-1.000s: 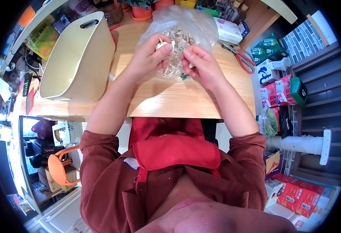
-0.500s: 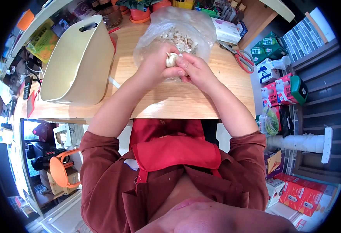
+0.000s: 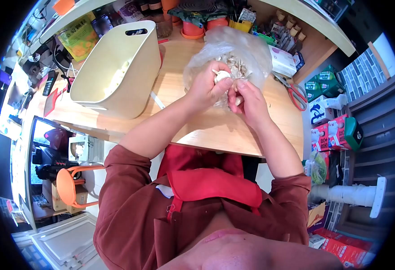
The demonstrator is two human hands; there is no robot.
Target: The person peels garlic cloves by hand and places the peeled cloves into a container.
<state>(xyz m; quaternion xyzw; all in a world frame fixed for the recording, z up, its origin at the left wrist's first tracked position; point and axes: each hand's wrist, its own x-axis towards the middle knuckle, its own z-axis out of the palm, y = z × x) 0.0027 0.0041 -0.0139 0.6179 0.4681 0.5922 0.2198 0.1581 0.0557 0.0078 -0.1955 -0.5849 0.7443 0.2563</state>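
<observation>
My left hand (image 3: pixel 210 84) is closed round a white garlic bulb (image 3: pixel 222 76), its stem pointing up and left. Close beside it, my right hand (image 3: pixel 250 102) is curled round a pale garlic clove (image 3: pixel 239 101), with thumb and finger near the bulb. Both hands are over the near edge of a clear plastic bag (image 3: pixel 256 43) that holds papery garlic skins (image 3: pixel 238 66). To the left stands a tall cream bin (image 3: pixel 140 76) with pale pieces (image 3: pixel 117 77) inside it.
Red-handled scissors (image 3: pixel 297 96) lie on the wooden table (image 3: pixel 206 128) right of the bag, near a white box (image 3: pixel 282 61). Potted plants (image 3: pixel 192 29) stand behind. A white strip (image 3: pixel 157 100) lies beside the bin. An orange chair (image 3: pixel 67 186) is at the lower left.
The view has swung left, so the table items appear further right and pale pieces show inside the bin. My hands came together at the bulb, then parted slightly, with a clove visible in my right hand.
</observation>
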